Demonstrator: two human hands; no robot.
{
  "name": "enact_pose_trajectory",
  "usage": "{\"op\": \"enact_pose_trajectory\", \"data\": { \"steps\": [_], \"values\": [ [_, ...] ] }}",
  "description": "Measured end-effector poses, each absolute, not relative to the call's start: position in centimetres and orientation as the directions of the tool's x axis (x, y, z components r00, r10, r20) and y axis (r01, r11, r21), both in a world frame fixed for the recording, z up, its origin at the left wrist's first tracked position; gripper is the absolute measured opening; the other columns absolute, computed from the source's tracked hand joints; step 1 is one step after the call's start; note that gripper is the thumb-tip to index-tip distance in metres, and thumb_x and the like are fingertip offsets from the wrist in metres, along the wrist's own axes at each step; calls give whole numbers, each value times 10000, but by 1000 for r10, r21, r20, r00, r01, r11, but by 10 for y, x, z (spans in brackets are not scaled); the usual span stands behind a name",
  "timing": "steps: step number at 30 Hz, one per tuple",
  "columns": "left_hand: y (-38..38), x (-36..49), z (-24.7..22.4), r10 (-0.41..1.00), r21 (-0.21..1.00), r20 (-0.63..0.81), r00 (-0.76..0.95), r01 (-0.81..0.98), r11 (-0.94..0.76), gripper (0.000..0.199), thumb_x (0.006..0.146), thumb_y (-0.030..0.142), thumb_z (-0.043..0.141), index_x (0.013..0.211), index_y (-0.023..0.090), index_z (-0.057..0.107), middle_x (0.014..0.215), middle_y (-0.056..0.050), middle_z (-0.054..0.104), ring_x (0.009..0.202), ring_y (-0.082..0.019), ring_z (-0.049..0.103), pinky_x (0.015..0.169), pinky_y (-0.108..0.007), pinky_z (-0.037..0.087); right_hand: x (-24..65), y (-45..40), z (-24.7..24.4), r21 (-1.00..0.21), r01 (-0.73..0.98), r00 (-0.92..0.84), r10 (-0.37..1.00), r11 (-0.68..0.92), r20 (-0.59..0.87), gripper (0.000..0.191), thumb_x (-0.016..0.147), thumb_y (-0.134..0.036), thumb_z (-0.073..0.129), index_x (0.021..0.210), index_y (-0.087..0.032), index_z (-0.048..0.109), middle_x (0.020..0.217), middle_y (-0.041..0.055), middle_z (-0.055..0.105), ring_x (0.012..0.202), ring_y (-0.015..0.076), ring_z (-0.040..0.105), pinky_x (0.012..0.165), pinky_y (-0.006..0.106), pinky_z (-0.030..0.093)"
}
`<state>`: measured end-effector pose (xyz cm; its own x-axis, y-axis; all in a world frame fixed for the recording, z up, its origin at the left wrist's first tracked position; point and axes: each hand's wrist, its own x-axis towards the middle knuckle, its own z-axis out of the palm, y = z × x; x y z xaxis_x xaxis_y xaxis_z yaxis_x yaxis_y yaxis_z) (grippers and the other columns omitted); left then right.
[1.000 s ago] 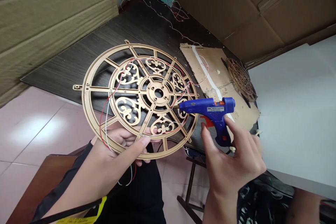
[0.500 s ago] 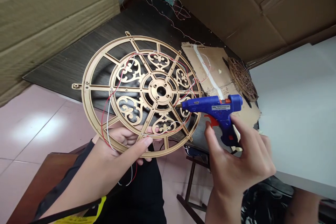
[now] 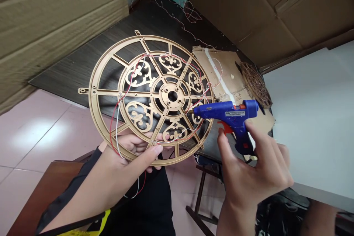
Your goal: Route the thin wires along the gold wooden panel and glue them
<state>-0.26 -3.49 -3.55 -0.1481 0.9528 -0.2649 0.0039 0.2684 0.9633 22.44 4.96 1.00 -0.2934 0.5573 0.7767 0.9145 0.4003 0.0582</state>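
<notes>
Two hands: the left hand and the right hand both reach in from the bottom of the frame.
Left hand: fingers curl under the lower rim of a gold fretwork wheel, and the thumb presses on top, pinching it.
Right hand: fingers and thumb wrap the grip of a blue hot glue gun, holding it sideways.
Glue gun nozzle: points left at the right side of the wheel's inner ring; touching or just apart, I cannot tell.
Wheel: centre of the frame, held up and tilted over the edge of a dark wood table.
Wires: red and white wires run along the wheel and hang below it.
Right of the wheel: a cardboard sheet with a white strip on it, and a small round lattice disc at its far corner.
Upper left: a cardboard wall.
Lower left: a pink tile floor.
</notes>
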Motion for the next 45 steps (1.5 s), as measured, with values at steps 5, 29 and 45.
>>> {"op": "enact_pose_trajectory", "data": {
  "steps": [5,29,45],
  "values": [
    [-36,-3,-37,953,965,-247,-174,51,259,295,901,566,685,1080,372,817,1117,27,810,1122,-219,755,827,-229,677,226,52,9,85,915,-296,513,394,806,354,774,-221,891,1099,-141,777,953,102,794,697,181,627,740,335,512],
    [-36,-4,-37,968,967,-195,-158,135,217,325,931,570,602,1082,372,811,1144,39,808,1097,-216,770,1039,-333,641,222,49,12,80,903,-309,507,423,805,367,749,-171,913,1081,-101,772,940,129,788,645,161,600,735,330,492],
    [-34,-4,-35,963,967,-215,-163,99,233,306,906,560,627,1022,357,824,1094,45,818,1064,-221,782,994,-327,663,225,48,12,89,905,-317,520,415,793,370,789,-189,886,1132,-133,759,1005,125,794,786,230,709,780,343,513]
  ]
}}
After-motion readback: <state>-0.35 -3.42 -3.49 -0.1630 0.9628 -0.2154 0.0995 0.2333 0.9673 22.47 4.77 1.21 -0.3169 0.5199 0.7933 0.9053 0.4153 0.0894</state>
